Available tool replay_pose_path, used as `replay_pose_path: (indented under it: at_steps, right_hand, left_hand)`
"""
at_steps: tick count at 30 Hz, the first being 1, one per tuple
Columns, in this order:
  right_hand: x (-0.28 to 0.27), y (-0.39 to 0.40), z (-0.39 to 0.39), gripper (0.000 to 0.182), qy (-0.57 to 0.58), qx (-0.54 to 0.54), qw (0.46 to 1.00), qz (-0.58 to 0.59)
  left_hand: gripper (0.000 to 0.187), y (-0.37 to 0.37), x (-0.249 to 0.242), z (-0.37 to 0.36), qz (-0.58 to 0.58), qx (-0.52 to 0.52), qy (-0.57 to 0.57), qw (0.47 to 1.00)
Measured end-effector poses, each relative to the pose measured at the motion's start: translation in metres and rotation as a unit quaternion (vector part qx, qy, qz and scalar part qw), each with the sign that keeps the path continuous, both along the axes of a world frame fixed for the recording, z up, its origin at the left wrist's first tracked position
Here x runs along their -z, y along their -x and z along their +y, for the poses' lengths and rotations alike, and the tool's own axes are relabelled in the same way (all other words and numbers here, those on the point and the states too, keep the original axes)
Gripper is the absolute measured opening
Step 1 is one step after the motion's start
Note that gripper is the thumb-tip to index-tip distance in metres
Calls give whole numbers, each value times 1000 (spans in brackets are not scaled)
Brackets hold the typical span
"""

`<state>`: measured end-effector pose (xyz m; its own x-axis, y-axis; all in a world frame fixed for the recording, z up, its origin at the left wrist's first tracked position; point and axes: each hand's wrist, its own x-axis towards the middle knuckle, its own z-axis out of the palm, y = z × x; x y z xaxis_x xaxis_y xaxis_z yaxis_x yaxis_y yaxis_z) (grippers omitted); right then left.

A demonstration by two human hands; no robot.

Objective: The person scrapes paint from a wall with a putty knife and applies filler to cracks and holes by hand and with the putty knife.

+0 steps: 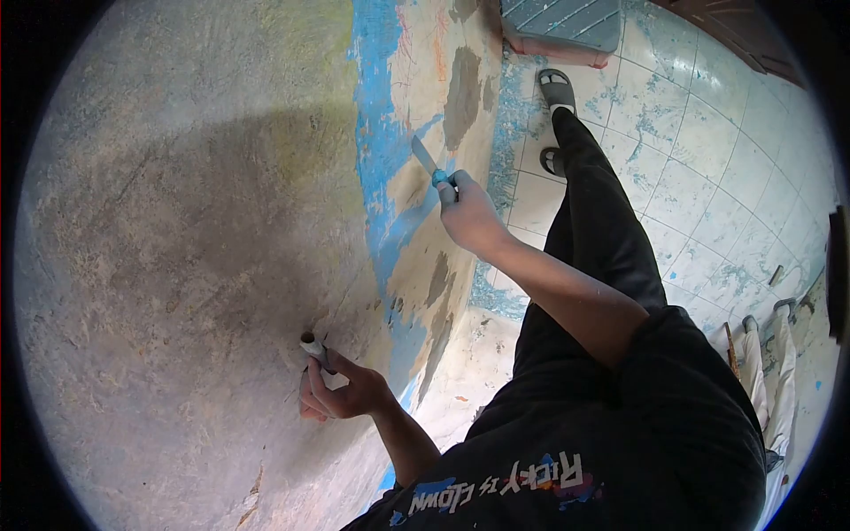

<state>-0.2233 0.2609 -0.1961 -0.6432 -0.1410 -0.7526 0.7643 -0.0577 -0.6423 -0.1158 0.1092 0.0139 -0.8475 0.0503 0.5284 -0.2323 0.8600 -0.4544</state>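
Note:
My right hand (469, 212) is closed round the handle of a knife (425, 156), with blue at the base of its narrow metal blade. The blade lies over the band of peeling blue paint (376, 168) on the wall, its tip pointing up and left in view. Lower left, my left hand (345, 389) grips a short pale tube (314, 347) between thumb and fingers. A dark hollow end of the tube faces outward, close in front of the bare grey wall (195, 292).
White floor tiles (651, 106) are strewn with blue paint flakes beside the wall. A grey ridged plastic item (567, 25) stands against the wall at the top. Pale cloth-like lengths (779, 380) and a thin brown stick (732, 350) are at the far right.

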Motion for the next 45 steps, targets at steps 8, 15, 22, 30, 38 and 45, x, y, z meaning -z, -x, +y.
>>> replay_pose_path:
  at_steps: [8, 15, 22, 30, 38, 45]
  right_hand:
    - [11, 15, -3, 30, -31, -34, 999, 6]
    - [25, 14, -5, 33, -40, -34, 999, 2]
    - [30, 19, -10, 33, -53, -33, 998, -25]
    - [18, 20, -2, 32, -17, -36, 999, -20]
    - [14, 20, -1, 30, -10, -40, 999, -8]
    - [33, 40, -3, 26, 47, 3, 996, -76]
  left_hand:
    - [19, 7, 4, -1, 12, 30, 0, 999]
    - [18, 4, 4, -9, 11, 28, 36, 999]
    - [17, 3, 8, -10, 10, 30, 47, 998]
    - [20, 0, 13, -20, 22, 55, 49, 997]
    - [20, 2, 15, -26, 25, 89, 68, 993]
    - [21, 8, 20, -27, 40, 105, 50, 992]
